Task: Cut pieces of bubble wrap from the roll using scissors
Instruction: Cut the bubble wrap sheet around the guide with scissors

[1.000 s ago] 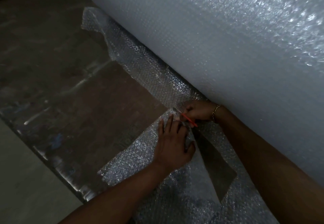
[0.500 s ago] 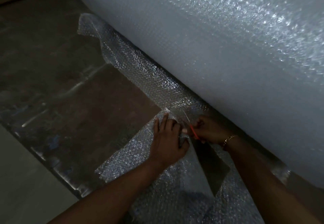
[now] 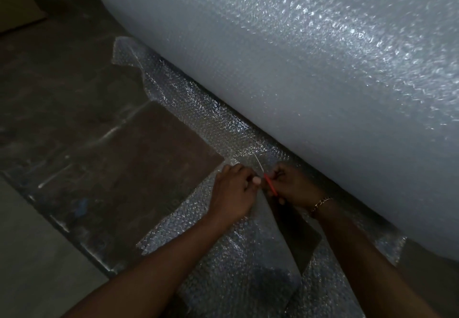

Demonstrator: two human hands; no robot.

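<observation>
1. Head view, layout: the roll [image 3: 310, 74] fills the upper right. Its long axis runs diagonally from upper left to lower right. The unrolled sheet [image 3: 198, 128] lies flat on the floor [image 3: 94, 168] along the foot of the roll.
2. Head view, hands: the scissors [image 3: 270, 185] are gripped in the right hand [image 3: 291, 189], its fingers [image 3: 280, 172] curled round the red handle. How far the blades stand apart cannot be told. A bracelet [image 3: 321, 203] is seen on that wrist.
3. The left hand [image 3: 233, 193] is set just beside the blade on its left. Its fingers [image 3: 244, 172] are curled and seem to pinch the sheet's cut edge.
4. Key relation: the blade is pointed away from the person, up and slightly left, toward the foot of the roll and roughly across its axis. Uncut sheet lies directly ahead of the tip. The right hand is the nearer to the roll.
5. Edges: behind the scissors a slit is opened, with dark floor showing between the two cut edges.
6. Room: only a short stretch of sheet is judged to remain before the roll's wall blocks the blade. Open floor lies to the left.
</observation>
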